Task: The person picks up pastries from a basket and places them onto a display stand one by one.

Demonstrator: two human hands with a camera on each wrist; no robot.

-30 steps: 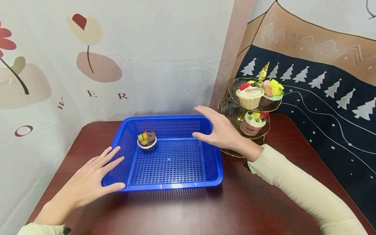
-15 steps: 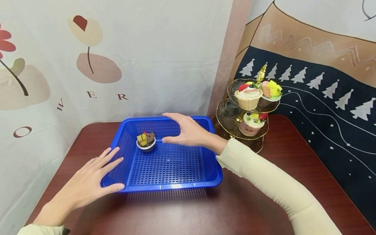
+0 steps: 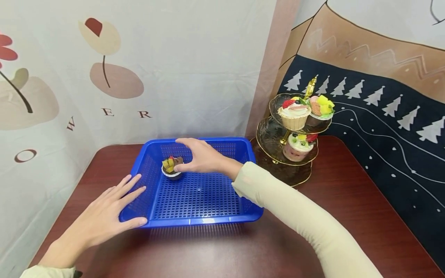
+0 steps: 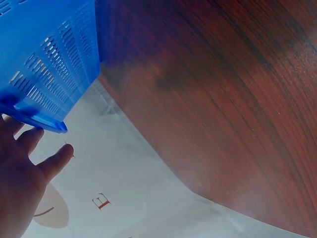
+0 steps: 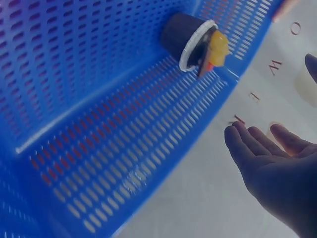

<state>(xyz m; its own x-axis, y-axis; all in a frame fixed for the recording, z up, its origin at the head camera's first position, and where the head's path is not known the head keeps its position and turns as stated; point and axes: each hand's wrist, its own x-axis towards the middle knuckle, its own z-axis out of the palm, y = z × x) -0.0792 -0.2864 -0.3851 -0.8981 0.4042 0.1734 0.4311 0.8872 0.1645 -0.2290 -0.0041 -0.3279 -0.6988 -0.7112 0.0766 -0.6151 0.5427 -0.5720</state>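
A dark dessert cup (image 3: 169,176) topped with yellow fruit and a brown piece sits in the back left part of a blue plastic basket (image 3: 205,221). Over the basket hovers my right hand (image 3: 205,156), thumb and fingers spread; in the head view the thumb partly covers the cup. The right wrist view shows a gap between that hand (image 5: 277,163) and the cup (image 5: 181,37). My left hand (image 3: 104,210) rests on the basket's left rim with its fingers spread. In the left wrist view, its fingertips touch the rim (image 4: 54,124).
A tiered glass stand (image 3: 271,135) with a gold stem is right of the basket. It bears a cream cupcake (image 3: 294,116), a fruit-topped cup (image 3: 320,110) and, lower, a layered dessert cup (image 3: 297,148). The brown table (image 3: 167,255) meets printed cloth (image 3: 194,77) behind.
My right hand has moved left from the basket's right rim to near the dessert cup, its fingers staying apart. The left hand and the basket have hardly moved.
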